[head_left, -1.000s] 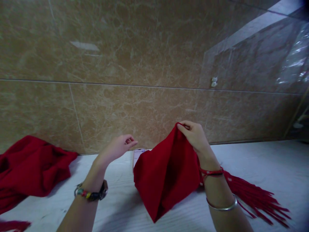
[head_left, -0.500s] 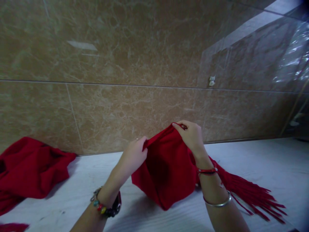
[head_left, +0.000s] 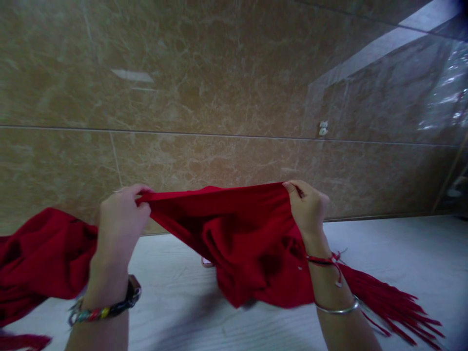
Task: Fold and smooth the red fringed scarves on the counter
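A red fringed scarf point(head_left: 252, 243) hangs in folds between my two hands, its upper edge pulled nearly straight. My left hand point(head_left: 122, 214) pinches one end of that edge. At the other end, my right hand point(head_left: 307, 207) grips the fabric between thumb and fingers. The scarf's long fringe point(head_left: 391, 297) spreads over the white table beyond my right forearm. Below the left part of the scarf, the corner of a phone-like object point(head_left: 206, 262) shows on the table; the rest of it is covered.
Another crumpled red cloth point(head_left: 47, 258) lies on the table point(head_left: 175, 287) at the left. A brown marble-patterned tiled wall point(head_left: 204, 83) rises behind the table. A small white figure point(head_left: 322, 128) is on the wall at the right.
My left hand has moved far to the left, stretching the scarf's edge wide. My right hand has shifted slightly right. The phone-like corner has come into view beneath the fabric.
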### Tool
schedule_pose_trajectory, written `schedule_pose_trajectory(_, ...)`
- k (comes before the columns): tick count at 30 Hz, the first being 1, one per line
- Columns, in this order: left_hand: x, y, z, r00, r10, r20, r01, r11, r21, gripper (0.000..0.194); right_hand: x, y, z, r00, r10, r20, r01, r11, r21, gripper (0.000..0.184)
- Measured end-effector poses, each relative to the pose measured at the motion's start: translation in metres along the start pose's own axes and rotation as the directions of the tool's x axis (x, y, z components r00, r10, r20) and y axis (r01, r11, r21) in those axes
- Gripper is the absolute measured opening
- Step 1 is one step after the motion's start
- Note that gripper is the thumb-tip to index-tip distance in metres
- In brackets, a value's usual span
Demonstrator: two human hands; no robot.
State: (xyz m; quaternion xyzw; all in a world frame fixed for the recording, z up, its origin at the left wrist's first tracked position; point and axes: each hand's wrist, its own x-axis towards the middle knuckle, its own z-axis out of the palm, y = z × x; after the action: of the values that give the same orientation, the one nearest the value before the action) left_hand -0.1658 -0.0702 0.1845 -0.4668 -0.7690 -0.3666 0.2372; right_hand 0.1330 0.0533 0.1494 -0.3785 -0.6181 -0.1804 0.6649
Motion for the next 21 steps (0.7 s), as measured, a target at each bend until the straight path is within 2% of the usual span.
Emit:
schedule_pose_trajectory(2,0.001,-0.010,-0.010,0.989,-0.063,-0.135,0.066,0.998,0.022,0.035,0.003,0.008,-0.004,0.998,0.029,-0.063,-0.032,0.999,-0.037,0.034)
schedule_pose_trajectory(3,0.002,-0.015,-0.010,0.983,-0.083,-0.161,0.090,0.995,0.033,0.036,0.003,0.015,-0.004,0.996,0.053,-0.070,-0.058,0.996,-0.065,0.033)
schedule_pose_trajectory(4,0.004,-0.019,-0.008,0.984,-0.102,-0.143,0.106,0.994,0.027,0.036,0.003,0.022,-0.002,0.996,0.080,-0.049,-0.085,0.992,-0.098,0.033)
schedule_pose_trajectory(5,0.006,-0.023,-0.004,0.992,-0.107,-0.070,0.108,0.994,0.007,0.036,0.001,0.031,0.001,0.994,0.107,0.008,-0.105,0.985,-0.134,0.032)
schedule_pose_trajectory(6,0.009,-0.025,0.003,0.995,-0.090,0.051,0.092,0.995,-0.035,0.035,-0.001,0.040,0.005,0.987,0.130,0.095,-0.113,0.979,-0.172,0.030)
schedule_pose_trajectory(7,0.010,-0.026,0.011,0.979,-0.047,0.198,0.069,0.992,-0.103,0.033,-0.004,0.049,0.010,0.967,0.147,0.206,-0.104,0.973,-0.207,0.029)
schedule_pose_trajectory(8,0.012,-0.026,0.020,0.941,0.019,0.337,0.048,0.981,-0.190,0.031,-0.008,0.056,0.016,0.932,0.158,0.326,-0.081,0.969,-0.235,0.026)
schedule_pose_trajectory(9,0.012,-0.024,0.027,0.891,0.095,0.444,0.037,0.959,-0.280,0.029,-0.011,0.061,0.021,0.879,0.160,0.450,-0.048,0.967,-0.250,0.024)
schedule_pose_trajectory(11,0.011,-0.018,0.039,0.805,0.210,0.555,0.038,0.916,-0.401,0.027,-0.019,0.064,0.029,0.732,0.141,0.666,0.030,0.971,-0.239,0.017)
schedule_pose_trajectory(13,0.007,-0.008,0.045,0.766,0.255,0.590,0.040,0.897,-0.440,0.027,-0.026,0.054,0.034,0.593,0.072,0.802,0.089,0.984,-0.154,0.016)
schedule_pose_trajectory(14,0.005,-0.002,0.045,0.754,0.273,0.597,0.033,0.892,-0.450,0.028,-0.029,0.044,0.036,0.550,0.011,0.835,0.103,0.991,-0.081,0.019)
schedule_pose_trajectory(15,0.002,0.004,0.045,0.743,0.294,0.601,0.020,0.888,-0.460,0.029,-0.032,0.032,0.038,0.530,-0.061,0.846,0.105,0.994,0.006,0.026)
schedule_pose_trajectory(17,-0.003,0.016,0.043,0.714,0.351,0.606,-0.015,0.872,-0.489,0.031,-0.038,0.002,0.041,0.537,-0.213,0.816,0.075,0.976,0.206,0.037)
schedule_pose_trajectory(21,-0.015,0.037,0.038,0.616,0.503,0.607,-0.106,0.816,-0.569,0.029,-0.053,-0.051,0.051,0.517,-0.445,0.731,-0.037,0.842,0.539,0.043)
